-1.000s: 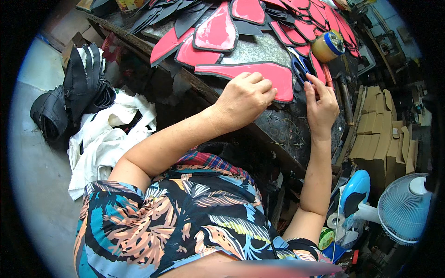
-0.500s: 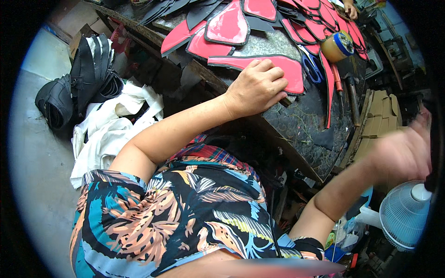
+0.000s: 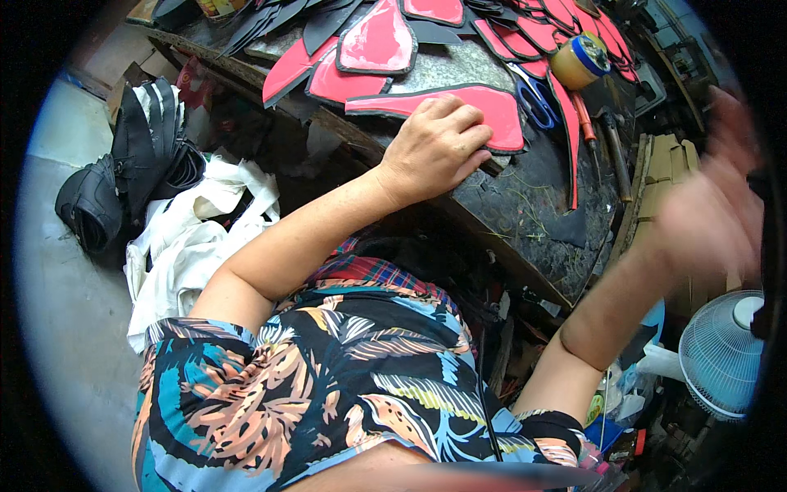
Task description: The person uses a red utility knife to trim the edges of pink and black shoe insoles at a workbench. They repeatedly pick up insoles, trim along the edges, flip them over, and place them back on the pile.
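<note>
A long pink panel with black edging (image 3: 393,102) lies across the near edge of the worktable, wide at its right end and narrow at its left. My left hand (image 3: 436,148) rests over its near edge, fingers curled down and closed on it. The thumb side shows, but the fingertips are partly hidden. Raised at the far right, away from the table, my right hand (image 3: 711,215) is smeared by motion. Whether it holds anything cannot be made out.
More pink panels (image 3: 379,37) and black pieces lie across the table. Blue-handled scissors (image 3: 537,105), a jar of yellowish stuff with a blue rim (image 3: 580,61) and a red-handled tool (image 3: 584,119) lie right of the panel. A white fan (image 3: 721,353) stands below my right hand.
The table and its things sit slightly higher and further left in the picture. My left hand stays on the panel. The right hand remains raised and blurred, its fingers reaching higher in the picture.
</note>
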Tool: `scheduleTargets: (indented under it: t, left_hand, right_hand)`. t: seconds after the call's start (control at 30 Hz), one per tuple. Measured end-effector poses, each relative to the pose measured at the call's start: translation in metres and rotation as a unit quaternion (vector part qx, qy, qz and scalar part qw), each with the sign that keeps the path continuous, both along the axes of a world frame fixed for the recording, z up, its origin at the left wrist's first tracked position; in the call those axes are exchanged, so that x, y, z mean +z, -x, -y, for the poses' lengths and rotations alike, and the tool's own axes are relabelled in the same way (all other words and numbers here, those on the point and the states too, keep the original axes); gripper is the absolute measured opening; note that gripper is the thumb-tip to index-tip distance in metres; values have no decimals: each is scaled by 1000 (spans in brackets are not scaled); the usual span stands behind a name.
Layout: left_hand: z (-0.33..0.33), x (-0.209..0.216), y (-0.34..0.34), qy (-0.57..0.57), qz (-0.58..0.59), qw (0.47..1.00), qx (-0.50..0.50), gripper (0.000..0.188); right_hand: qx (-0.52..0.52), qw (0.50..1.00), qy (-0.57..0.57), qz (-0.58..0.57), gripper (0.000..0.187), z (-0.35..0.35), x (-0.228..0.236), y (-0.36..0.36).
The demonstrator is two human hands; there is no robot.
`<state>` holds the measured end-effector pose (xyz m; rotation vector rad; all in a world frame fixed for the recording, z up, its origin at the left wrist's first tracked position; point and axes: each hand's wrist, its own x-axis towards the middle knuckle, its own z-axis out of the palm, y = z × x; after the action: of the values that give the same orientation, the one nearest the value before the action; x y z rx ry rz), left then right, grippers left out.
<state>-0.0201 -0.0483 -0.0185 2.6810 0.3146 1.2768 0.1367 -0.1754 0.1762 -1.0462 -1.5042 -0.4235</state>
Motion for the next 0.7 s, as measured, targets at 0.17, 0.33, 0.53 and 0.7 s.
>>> scheduleTargets:
  t: [0.17,0.33,0.53,0.7]
  left_hand:
    - [0,0,0,8,-44,999,21,38]
    - [1,-1,-2,10,-63,998,22,45]
    - [3,1,-1,-26,-83,996,36,43]
    - [3,11,0,-45,-91,994,31,34]
  right_hand:
    - [21,942,262,-208,48,-40,-147,-69]
    - [-98,944,311,-58,40,-32,-164,-78]
    - [-142,973,181,-11,42,-33,-147,-65]
    - [-121,931,341,-55,30,-27,-151,-66]
